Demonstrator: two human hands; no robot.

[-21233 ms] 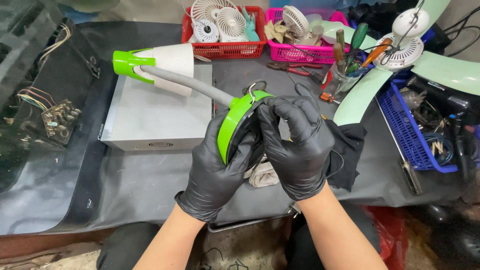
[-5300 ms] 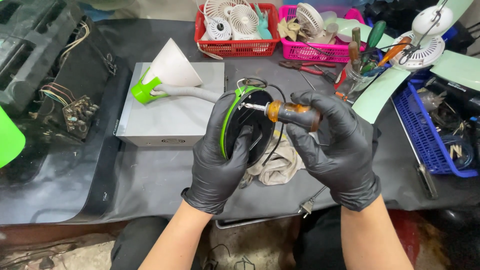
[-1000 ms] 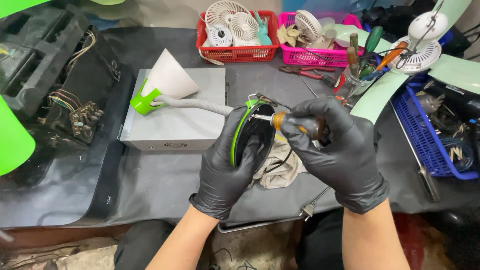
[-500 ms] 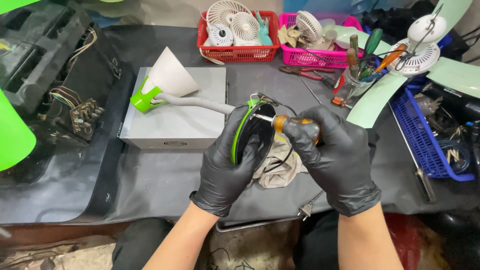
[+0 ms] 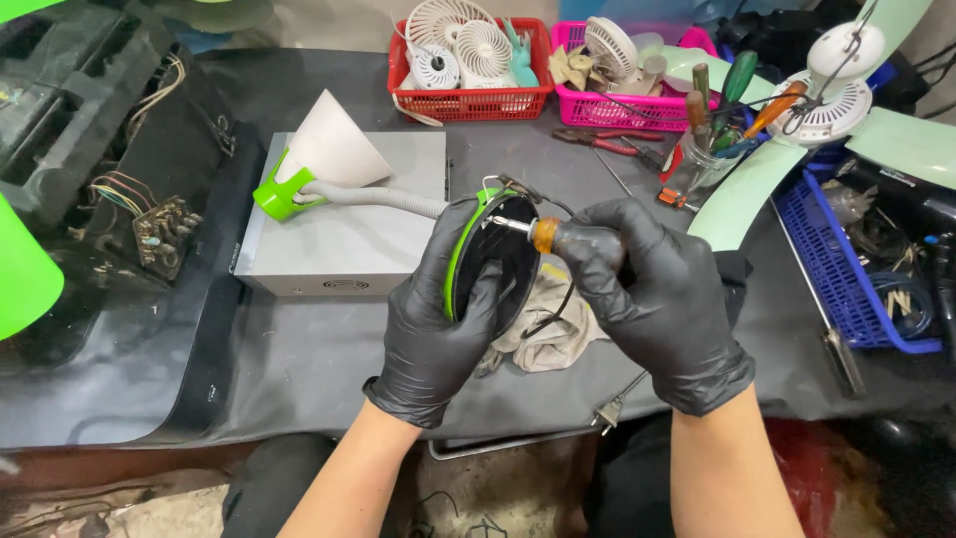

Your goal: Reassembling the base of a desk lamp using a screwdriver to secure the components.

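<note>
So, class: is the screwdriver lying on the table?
No: the right hand holds the screwdriver, tip against the round lamp base in the left hand.

A single head-worn camera looks steeply down, close over the dark workbench from its front edge.

1. The left hand, in a black glove, grips the round green-rimmed lamp base, held on edge above the dark surface.
2. The right hand, also gloved, holds a screwdriver with an amber handle; its metal tip points at the black face of the base.
3. A grey flexible neck runs from the base to a white cone shade lying on a grey metal box.
4. A crumpled rag lies under the hands.
5. A red basket and a pink basket at the far edge hold small fan parts.
6. A blue basket sits to the right.
</note>
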